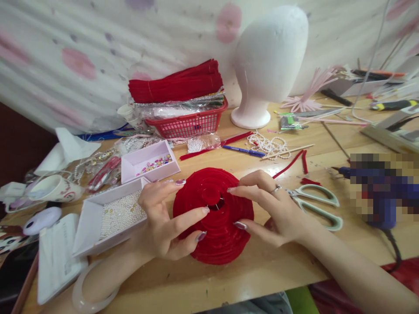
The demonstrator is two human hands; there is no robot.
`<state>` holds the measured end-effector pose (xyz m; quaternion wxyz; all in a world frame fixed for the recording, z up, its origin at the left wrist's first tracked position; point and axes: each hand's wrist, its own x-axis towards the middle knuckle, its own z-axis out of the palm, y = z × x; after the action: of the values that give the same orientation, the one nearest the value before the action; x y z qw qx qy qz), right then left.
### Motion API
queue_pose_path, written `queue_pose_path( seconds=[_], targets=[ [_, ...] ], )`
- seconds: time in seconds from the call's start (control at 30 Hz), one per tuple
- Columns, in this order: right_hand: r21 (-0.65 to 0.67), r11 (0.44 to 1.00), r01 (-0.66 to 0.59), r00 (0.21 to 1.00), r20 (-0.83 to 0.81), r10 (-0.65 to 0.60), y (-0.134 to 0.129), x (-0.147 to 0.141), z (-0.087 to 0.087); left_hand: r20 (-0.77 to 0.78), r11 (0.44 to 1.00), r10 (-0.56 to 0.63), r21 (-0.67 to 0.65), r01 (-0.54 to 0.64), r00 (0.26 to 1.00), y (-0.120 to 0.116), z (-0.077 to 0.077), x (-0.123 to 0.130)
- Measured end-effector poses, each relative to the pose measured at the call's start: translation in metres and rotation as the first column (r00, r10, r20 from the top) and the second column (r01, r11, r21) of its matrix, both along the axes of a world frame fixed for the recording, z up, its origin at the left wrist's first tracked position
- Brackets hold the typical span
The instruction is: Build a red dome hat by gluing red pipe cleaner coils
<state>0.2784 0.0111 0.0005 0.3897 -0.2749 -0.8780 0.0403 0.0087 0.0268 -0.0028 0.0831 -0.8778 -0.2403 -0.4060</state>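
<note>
A round red velvety piece (214,244) with ringed layers lies on the wooden table, a raised knob and a small dark gap with thin wires near its middle. My left hand (163,222) rests over its left side, fingers spread, the index fingertip beside the gap. On the right side, my right hand (273,209) touches the red surface with fingers apart, thumb below and index fingertip near the knob. Neither hand is closed round anything. Green-handled scissors (337,198) lie right beside my right hand.
White boxes of pearls (88,226) and gems (129,168) stand left. Behind are a red basket (190,124) with red strips, a white foam head (271,56), a blue pen (244,151) and bead strings. A blue glue gun (384,205) lies right.
</note>
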Motion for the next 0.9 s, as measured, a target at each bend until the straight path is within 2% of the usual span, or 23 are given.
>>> queue_pose_path(
  seconds=[0.27, 0.4, 0.67, 0.9],
  targets=[
    [0.007, 1.000, -0.007, 1.000, 0.001, 0.007, 0.001, 0.000, 0.000, -0.017, 0.999, -0.044, -0.016, 0.044, 0.999, -0.001, 0.001, 0.000],
    [0.005, 1.000, -0.006, 1.000, 0.003, 0.006, 0.001, 0.000, 0.001, -0.018, 0.997, -0.039, -0.070, 0.038, 0.999, -0.002, 0.001, 0.002],
    [-0.003, 1.000, 0.016, 1.000, 0.011, -0.016, 0.000, 0.000, 0.000, -0.021, 0.992, -0.051, -0.121, 0.048, 0.998, -0.005, -0.005, 0.003],
    [-0.004, 1.000, 0.003, 1.000, -0.001, -0.003, 0.000, 0.000, -0.002, 0.092, 0.953, -0.041, -0.295, 0.067, 0.995, -0.015, 0.001, 0.013]
  ],
)
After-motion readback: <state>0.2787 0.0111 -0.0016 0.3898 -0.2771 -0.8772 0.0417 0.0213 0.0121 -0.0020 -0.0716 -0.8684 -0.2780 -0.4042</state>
